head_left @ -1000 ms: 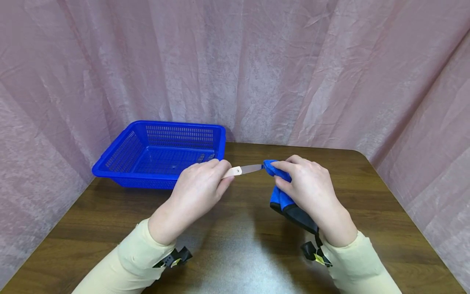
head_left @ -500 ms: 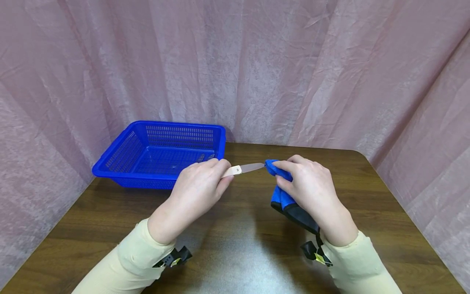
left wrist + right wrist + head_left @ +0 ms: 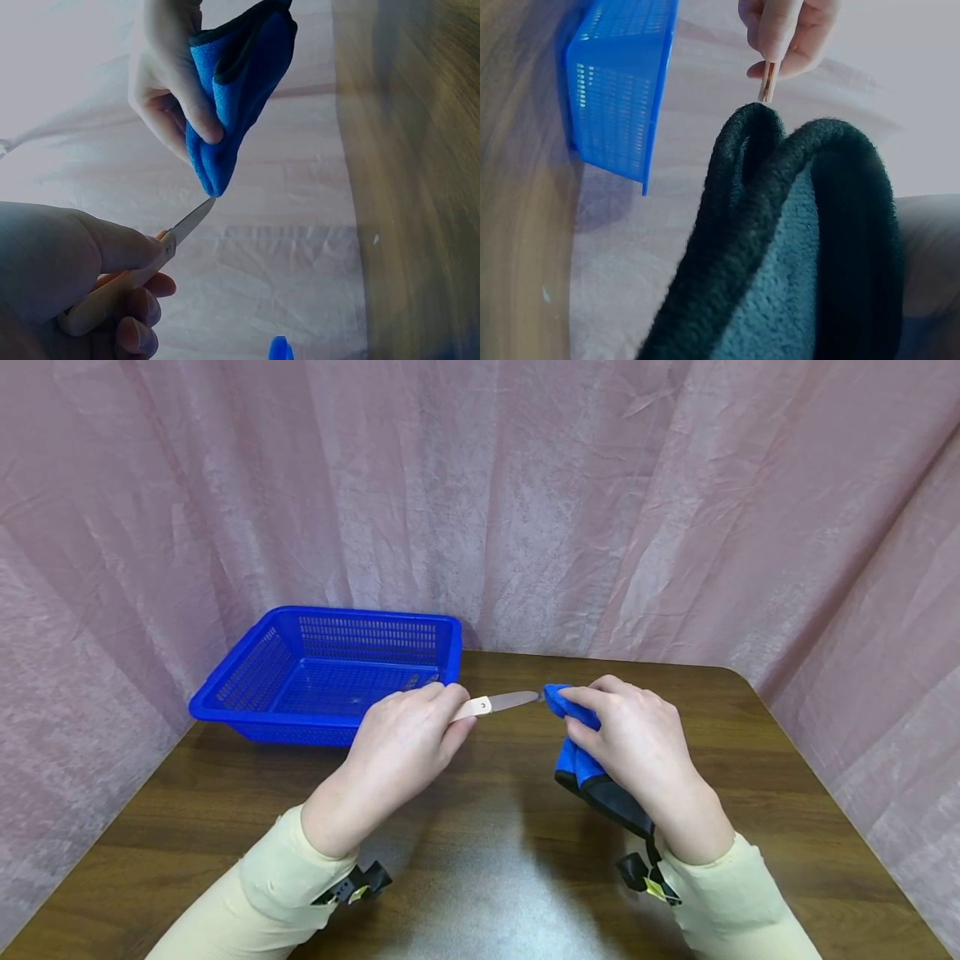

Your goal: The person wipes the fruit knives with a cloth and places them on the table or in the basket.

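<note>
My left hand [image 3: 408,735] grips the pale handle of a folding knife [image 3: 474,708], its blade out and pointing right. In the left wrist view the handle [image 3: 112,296] lies between thumb and curled fingers. My right hand [image 3: 633,735] pinches a folded blue cloth [image 3: 573,710] with dark edging, thumb on one side and fingers on the other. The cloth's lower part hangs below that hand. In the left wrist view the blade's tip [image 3: 208,204] is right at the cloth's folded end. Close up in the right wrist view, the cloth [image 3: 780,247] hides most of the knife.
A blue plastic basket [image 3: 322,722] with slotted walls stands at the back left of the wooden table [image 3: 487,877], close behind my left hand. A pink curtain [image 3: 480,510] hangs along the table's back and sides. Black camera mounts [image 3: 352,887] sit at both wrists.
The right hand with the cloth has shifted slightly right, away from the knife handle, so the blade's tip now shows past the cloth. The left hand has barely moved.
</note>
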Demonstrator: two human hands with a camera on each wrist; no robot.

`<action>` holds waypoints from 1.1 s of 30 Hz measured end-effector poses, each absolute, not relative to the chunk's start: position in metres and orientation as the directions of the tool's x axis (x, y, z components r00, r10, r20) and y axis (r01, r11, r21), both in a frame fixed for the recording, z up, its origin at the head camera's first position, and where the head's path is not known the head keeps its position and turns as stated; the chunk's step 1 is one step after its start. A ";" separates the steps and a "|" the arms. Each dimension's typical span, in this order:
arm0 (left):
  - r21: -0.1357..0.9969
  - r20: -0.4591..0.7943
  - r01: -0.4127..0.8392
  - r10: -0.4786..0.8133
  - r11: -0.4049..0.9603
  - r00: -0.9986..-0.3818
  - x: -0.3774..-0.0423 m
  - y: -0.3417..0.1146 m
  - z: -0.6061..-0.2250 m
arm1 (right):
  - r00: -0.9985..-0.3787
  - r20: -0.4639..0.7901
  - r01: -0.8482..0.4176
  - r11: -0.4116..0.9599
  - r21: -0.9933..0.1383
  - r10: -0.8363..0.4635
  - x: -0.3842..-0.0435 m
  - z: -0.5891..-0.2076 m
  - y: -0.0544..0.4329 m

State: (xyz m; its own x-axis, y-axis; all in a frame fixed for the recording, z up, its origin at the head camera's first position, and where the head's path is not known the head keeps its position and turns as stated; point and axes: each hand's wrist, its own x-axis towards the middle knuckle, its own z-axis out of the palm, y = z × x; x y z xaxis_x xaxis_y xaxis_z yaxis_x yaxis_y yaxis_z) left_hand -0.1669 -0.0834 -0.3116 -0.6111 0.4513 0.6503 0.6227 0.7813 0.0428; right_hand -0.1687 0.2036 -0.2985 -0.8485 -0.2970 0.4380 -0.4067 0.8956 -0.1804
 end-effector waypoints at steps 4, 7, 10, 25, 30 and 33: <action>0.029 0.670 0.622 0.447 0.782 -0.593 -0.169 -0.084 -0.312 | -0.848 0.437 -0.409 0.895 -0.180 -0.299 -0.170 -0.297 0.204; 0.025 0.686 0.624 0.441 0.781 -0.578 -0.170 -0.084 -0.312 | -0.848 0.436 -0.409 0.895 -0.178 -0.301 -0.170 -0.296 0.204; 0.030 0.694 0.617 0.428 0.786 -0.579 -0.172 -0.085 -0.311 | -0.850 0.434 -0.407 0.896 -0.178 -0.300 -0.170 -0.296 0.204; 0.041 0.696 0.576 0.390 0.817 -0.603 -0.177 -0.086 -0.313 | -0.850 0.430 -0.415 0.889 -0.193 -0.303 -0.170 -0.299 0.201; 0.051 0.690 0.567 0.382 0.822 -0.615 -0.181 -0.088 -0.315 | -0.850 0.430 -0.416 0.888 -0.195 -0.304 -0.171 -0.301 0.200; 0.046 0.680 0.557 0.383 0.829 -0.625 -0.183 -0.089 -0.316 | -0.854 0.422 -0.416 0.887 -0.200 -0.305 -0.172 -0.303 0.201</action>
